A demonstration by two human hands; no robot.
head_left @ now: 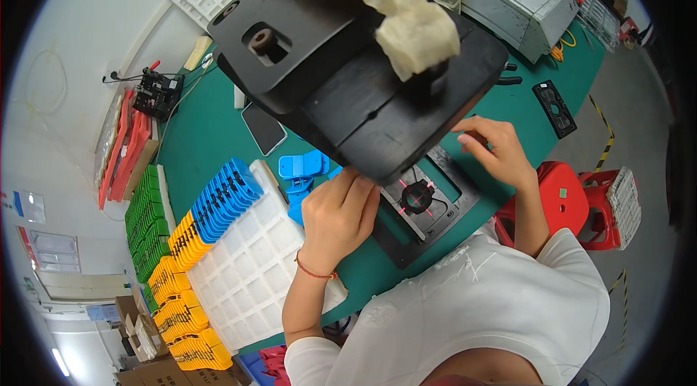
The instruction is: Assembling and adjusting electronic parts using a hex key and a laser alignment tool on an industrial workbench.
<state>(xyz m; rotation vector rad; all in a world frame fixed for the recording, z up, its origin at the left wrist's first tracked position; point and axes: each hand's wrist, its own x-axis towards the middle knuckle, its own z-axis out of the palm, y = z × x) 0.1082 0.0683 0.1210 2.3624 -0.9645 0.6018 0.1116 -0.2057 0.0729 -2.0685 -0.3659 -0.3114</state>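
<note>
A bulky black machine head (392, 117) hangs over the green table and hides part of the work. Beneath it lies a black fixture plate (465, 201), with a round black part (416, 198) marked by red light lines. My left hand (337, 212) is at the plate's left side, fingers curled together. Its fingertips go behind the machine head's lower edge, so what they hold is hidden. To the right of the machine head, my right hand (497, 153) has its index finger stretched out and the thumb side apart, with nothing seen between them. Blue plastic parts (301, 168) lie left of my left hand.
A white grid tray (243, 270) sits on the left, beside rows of blue (226, 197), yellow (192, 350) and green parts (147, 219). A phone (263, 128) and a black slotted plate (554, 108) lie on the table. Red stools (563, 201) stand at right.
</note>
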